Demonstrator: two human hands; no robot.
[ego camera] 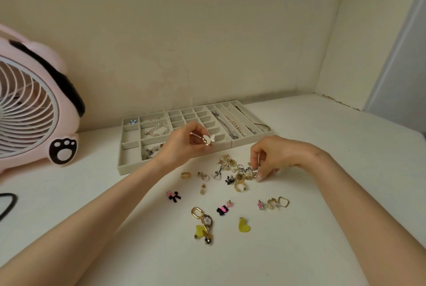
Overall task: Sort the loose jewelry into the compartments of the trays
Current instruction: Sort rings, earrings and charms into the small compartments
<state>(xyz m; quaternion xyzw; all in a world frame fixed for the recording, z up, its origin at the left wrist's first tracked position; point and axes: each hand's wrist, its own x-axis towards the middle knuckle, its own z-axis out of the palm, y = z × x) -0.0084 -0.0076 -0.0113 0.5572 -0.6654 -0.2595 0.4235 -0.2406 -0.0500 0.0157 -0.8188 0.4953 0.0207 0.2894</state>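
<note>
**Both hands at work over the loose jewelry**

We see the left hand [184,145] raised just in front of the trays. Its fingers [197,129] are curled and pinch a white-and-gold butterfly earring [208,139] over the near edge of the middle tray [168,113]. The right hand [274,154] is down at the pile of loose jewelry [237,176] on the table [334,193]. Its thumb and forefinger pinch a small silvery piece [256,168]; we cannot tell what kind of piece it is.

The three beige trays stand side by side along the wall. The left tray [129,169] holds bead bracelets [156,131] in its wide compartments and a small blue piece [132,122] in its far left corner. The right tray [249,140] has long slots with chains [232,124] lying lengthwise in them.

Nearer to us, apart from the pile, more pieces lie scattered on the table: a yellow heart [244,225], a pink-and-black bow [173,195], a gold link earring [202,221] and some gold hoops [277,202]. A pink fan [34,110] stands at the far left.
</note>
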